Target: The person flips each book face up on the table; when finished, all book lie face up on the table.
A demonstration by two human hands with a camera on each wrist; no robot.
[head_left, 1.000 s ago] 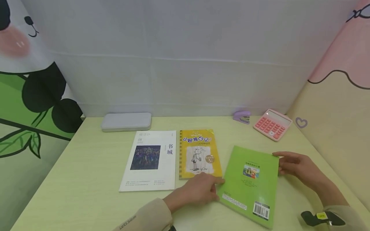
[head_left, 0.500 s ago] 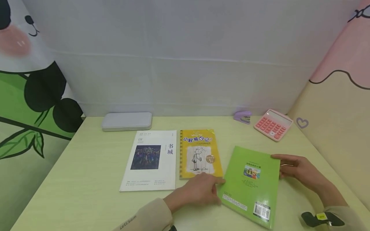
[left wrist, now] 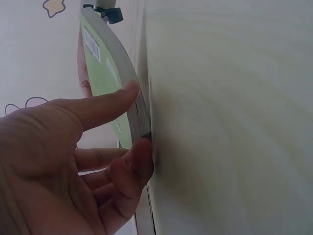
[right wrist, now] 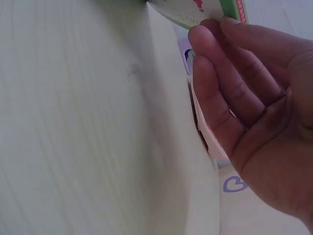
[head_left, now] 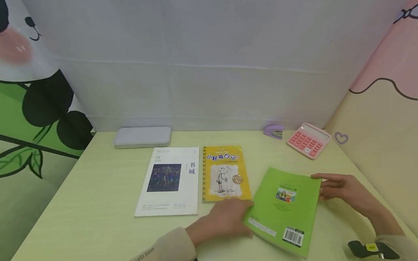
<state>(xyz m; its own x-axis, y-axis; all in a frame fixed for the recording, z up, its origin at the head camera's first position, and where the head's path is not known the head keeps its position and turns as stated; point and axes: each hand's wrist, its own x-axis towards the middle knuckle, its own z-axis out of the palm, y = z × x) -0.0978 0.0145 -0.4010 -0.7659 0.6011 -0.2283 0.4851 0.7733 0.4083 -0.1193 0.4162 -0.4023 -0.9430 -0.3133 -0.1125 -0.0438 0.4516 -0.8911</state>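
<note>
In the head view, a green paperback book (head_left: 282,214) lies back cover up at the near right of the desk (head_left: 98,203), turned at a slant, its barcode (head_left: 293,236) towards the person. 2 hands are on it: the left hand (head_left: 225,219) at its near left corner, the right hand (head_left: 343,190) at its far right corner. Just left of it I can see a yellow Wimpy Kid paperback (head_left: 226,174), number 7, then a white magazine (head_left: 166,177) marked 08. Along the back sit a grey pencil case (head_left: 142,137), a purple stapler (head_left: 273,131) and a pink calculator (head_left: 308,140).

In the left wrist view, the left thumb presses the book's page edge while the fingers bend in around the corner, clamping it close to the desk. The pages bow upward towards the far end.

In the right wrist view, the right thumb lies against the red-lettered spine and the fingers meet the cover from beneath, pinching the raised corner clear of the desk. Beyond the hand, a purple heart (right wrist: 235,184) marks the wall.
</note>
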